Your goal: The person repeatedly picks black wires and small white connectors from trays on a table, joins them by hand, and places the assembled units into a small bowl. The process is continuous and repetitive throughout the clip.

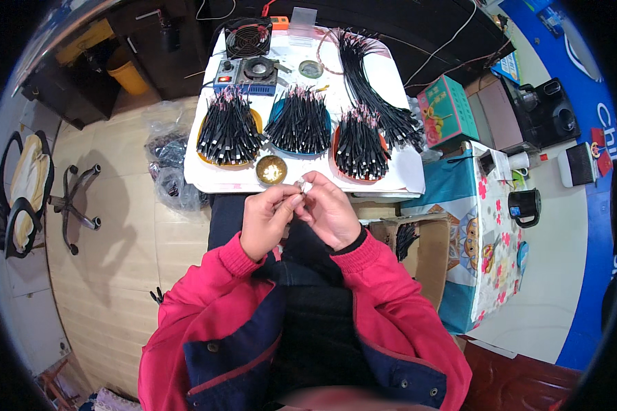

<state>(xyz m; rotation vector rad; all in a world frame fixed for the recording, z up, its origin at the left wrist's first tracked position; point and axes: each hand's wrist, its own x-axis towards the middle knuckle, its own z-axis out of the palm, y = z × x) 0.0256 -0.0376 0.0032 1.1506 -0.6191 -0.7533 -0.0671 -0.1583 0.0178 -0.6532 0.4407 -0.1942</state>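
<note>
My left hand (266, 218) and my right hand (330, 214) meet just off the table's front edge. Thumbs and fingertips of both pinch a small pale piece (304, 185), too small to name and partly covered by the fingers. Right beyond them stands a small round dish (260, 175) with whitish bits in it. Behind it, bundles of short black cables with pinkish wire ends lie in three trays: the left bundle (227, 130) in a yellow one, the middle bundle (299, 123) in a blue one, the right bundle (360, 145) in an orange-red one.
A blue solder pot (253, 77), a black fan (248, 40) and a round tin (310, 69) occupy the back of the white table (411, 171). Long black cables (367, 75) drape along its right side. An open cardboard box (432, 246) stands at my right, plastic bags (175, 161) at my left.
</note>
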